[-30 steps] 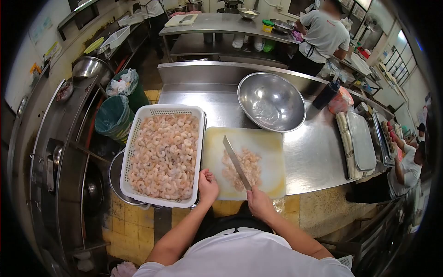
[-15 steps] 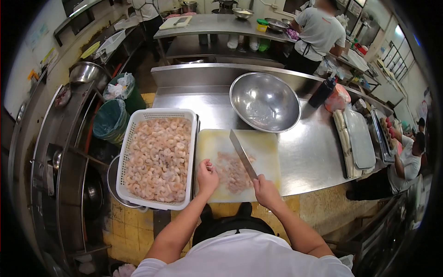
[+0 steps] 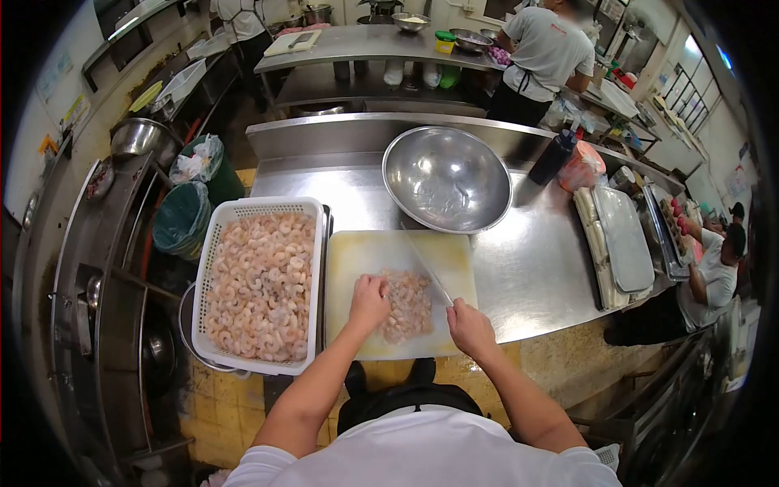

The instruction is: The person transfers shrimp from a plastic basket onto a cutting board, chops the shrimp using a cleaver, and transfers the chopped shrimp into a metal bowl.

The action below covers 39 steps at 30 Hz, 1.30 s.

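My right hand (image 3: 471, 327) is wrapped round the handle of a kitchen knife (image 3: 427, 263). The blade points up and left over the cutting board (image 3: 357, 247) and shows as a thin strip, nearly edge-on. Cut pieces of shrimp (image 3: 408, 307) lie in a loose patch on the board, left of the knife. At the left edge of that patch is my left hand (image 3: 371, 302), its fingers curled together; what they hold, if anything, is hidden. Left of the board, a white perforated basket (image 3: 318, 276) is heaped with peeled shrimp (image 3: 264, 284).
Behind the board stands a large steel bowl (image 3: 446, 178). A dark bottle (image 3: 554, 157) and stacked trays (image 3: 623, 239) are farther right on the steel table (image 3: 527, 284). Lined bins (image 3: 181, 215) stand left. One co-worker (image 3: 545, 49) is behind, another (image 3: 714, 268) at right.
My left hand has come in against the edge of the cut shrimp. The knife has turned from showing its flat side to nearly edge-on. The whole view has shifted slightly.
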Motion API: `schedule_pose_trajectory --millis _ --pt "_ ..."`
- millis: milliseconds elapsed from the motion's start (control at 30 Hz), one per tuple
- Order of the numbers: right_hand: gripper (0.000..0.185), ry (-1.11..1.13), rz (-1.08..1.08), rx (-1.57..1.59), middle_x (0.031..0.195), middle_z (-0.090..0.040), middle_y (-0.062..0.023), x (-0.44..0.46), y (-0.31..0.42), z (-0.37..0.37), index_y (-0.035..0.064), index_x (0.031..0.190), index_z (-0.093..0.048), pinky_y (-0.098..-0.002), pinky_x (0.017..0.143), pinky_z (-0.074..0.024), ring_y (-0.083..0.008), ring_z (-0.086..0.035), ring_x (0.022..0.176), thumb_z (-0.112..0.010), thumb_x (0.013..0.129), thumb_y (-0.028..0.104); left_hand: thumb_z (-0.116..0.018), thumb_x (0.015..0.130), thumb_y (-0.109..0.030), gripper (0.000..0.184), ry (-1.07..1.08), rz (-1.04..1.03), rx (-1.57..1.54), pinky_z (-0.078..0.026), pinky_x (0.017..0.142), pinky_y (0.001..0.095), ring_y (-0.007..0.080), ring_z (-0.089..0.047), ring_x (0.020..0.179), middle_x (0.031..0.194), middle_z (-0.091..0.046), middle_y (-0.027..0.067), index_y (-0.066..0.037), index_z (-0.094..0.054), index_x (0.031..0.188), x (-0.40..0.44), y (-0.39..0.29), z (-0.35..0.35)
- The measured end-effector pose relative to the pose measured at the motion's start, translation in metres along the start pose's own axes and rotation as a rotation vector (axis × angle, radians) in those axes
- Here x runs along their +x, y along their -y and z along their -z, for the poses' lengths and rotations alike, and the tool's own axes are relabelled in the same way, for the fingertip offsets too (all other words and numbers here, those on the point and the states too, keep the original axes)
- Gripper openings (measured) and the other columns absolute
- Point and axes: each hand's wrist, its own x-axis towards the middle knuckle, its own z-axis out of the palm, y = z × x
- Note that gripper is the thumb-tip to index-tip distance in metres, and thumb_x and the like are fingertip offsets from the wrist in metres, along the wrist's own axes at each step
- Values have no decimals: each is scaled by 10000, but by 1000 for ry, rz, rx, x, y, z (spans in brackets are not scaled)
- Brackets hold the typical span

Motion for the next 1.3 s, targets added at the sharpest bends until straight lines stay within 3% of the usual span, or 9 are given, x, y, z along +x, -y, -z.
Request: schedule_pose_trajectory --millis 200,400,533,633,833,967,1000,1100,1300 --pt "253 149 118 -31 914 -708 -253 -42 0 -24 45 1091 -572 -590 713 -549 -487 -692 814 -556 1068 296 -612 966 -43 214 -330 109 -331 -537 937 475 404 -669 1043 1084 -694 193 -15 -712 1153 -51 12 17" --pt "220 3 106 111 844 -701 -222 -53 8 13 67 1053 -594 -584 716 -546 -468 -696 802 -599 1051 286 -619 985 -66 216 -420 51 -95 -513 985 470 393 -646 1118 1164 -676 195 -1 -679 1182 -38 22 39" --pt "238 33 -52 375 828 -674 -266 -35 17 26 23 1021 -602 -556 702 -507 -504 -659 824 -615 1053 259 -625 981 -70 250 -374 -90 -29 -510 989 462 391 -637 1137 1192 -669 199 0 -660 1218 4 8 34" --pt "253 158 -247 725 810 -672 -253 -35 20 23 15 1038 -605 -522 687 -515 -480 -664 797 -632 1048 267 -628 970 -47 253 -435 -8 -247 -507 980 453 383 -635 1119 1175 -666 192 6 -650 1217 19 -7 29" --pt "221 -185 266 124 852 -714 -128 -53 35 24 83 1032 -662 -453 650 -560 -341 -710 735 -706 989 295 -669 930 -11 249 -630 -270 -307 -506 932 437 371 -623 1049 1147 -650 166 -1 -651 1177 -35 -74 74" --pt "230 -51 308 -60 857 -697 -102 -60 32 14 120 1010 -673 -453 657 -579 -324 -714 735 -759 929 317 -809 905 -232 374 -162 -275 -15 -426 1076 508 363 -590 1189 1233 -633 178 -9 -679 1176 -42 -82 99" --pt "235 -18 333 -88 844 -690 -98 -62 33 15 123 1003 -673 -452 653 -578 -320 -714 733 -767 918 321 -867 825 -445 644 21 -249 174 -301 1192 599 421 -457 1399 1440 -542 223 -12 -667 1258 -37 -95 104" --pt "235 20 402 -137 822 -676 -87 -65 30 16 126 981 -672 -448 633 -571 -316 -710 721 -781 895 315 -864 759 -602 872 258 -242 490 -207 1244 654 466 -290 1529 1609 -382 268 -24 -626 1367 -24 -98 84" --pt "231 49 450 -149 814 -677 -83 -73 27 28 120 961 -676 -447 632 -568 -310 -711 720 -789 872 300 -802 831 -625 896 280 -54 681 -145 1267 667 461 -217 1574 1664 -304 284 -22 -573 1453 28 -81 54"
